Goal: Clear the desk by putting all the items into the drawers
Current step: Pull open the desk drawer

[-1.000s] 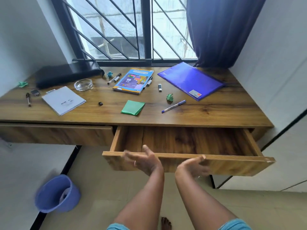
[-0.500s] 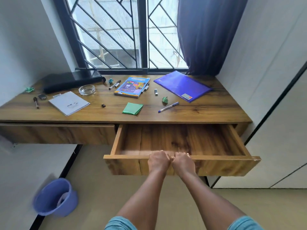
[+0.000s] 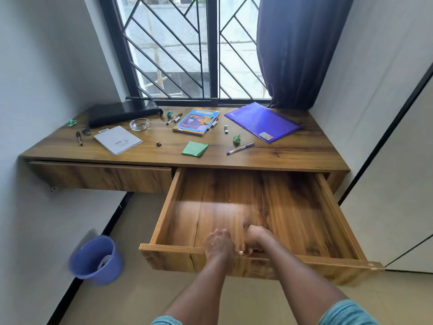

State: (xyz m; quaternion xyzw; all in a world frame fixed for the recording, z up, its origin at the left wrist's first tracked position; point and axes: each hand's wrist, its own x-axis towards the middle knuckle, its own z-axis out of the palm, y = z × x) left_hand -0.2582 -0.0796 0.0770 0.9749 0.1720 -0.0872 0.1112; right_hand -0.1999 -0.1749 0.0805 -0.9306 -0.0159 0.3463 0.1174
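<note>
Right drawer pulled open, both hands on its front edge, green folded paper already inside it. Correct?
No. The head view shows the green folded paper lying on the wooden desk top, not inside the open right drawer. The left hand and right hand do grip the drawer's front edge.

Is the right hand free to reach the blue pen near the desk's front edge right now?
Probably, once it lets go: the right hand grips the drawer front. The blue pen lies uncovered near the desk edge, only the open drawer between.
</note>
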